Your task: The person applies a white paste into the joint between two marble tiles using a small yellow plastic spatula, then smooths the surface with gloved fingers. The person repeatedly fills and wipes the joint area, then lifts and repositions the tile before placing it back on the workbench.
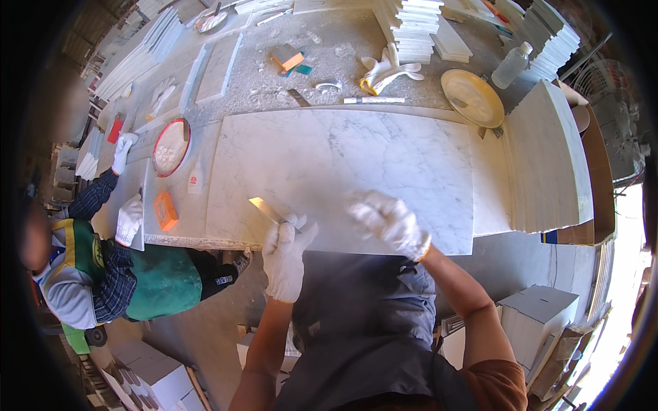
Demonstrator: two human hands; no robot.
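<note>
A white marble slab with grey veins (356,164) lies flat on the bench in front of me. My left hand (284,257), in a white work glove, closes around a putty knife (264,209). The metal blade points up and left over the slab's near left part, catching yellowish light. My right hand (394,222), also gloved, hovers at or just above the slab's near right part. Its fingers are smeared by motion, so whether it holds anything does not show.
At left, a co-worker's gloved hand (129,219) rests by another panel. A red-rimmed bowl of white paste (170,147), a small white bottle (196,179) and an orange block (165,210) stand nearby. Beyond lie a marker (373,100), gloves (387,70) and a yellow bowl (473,98). Stacked tiles (548,161) stand right.
</note>
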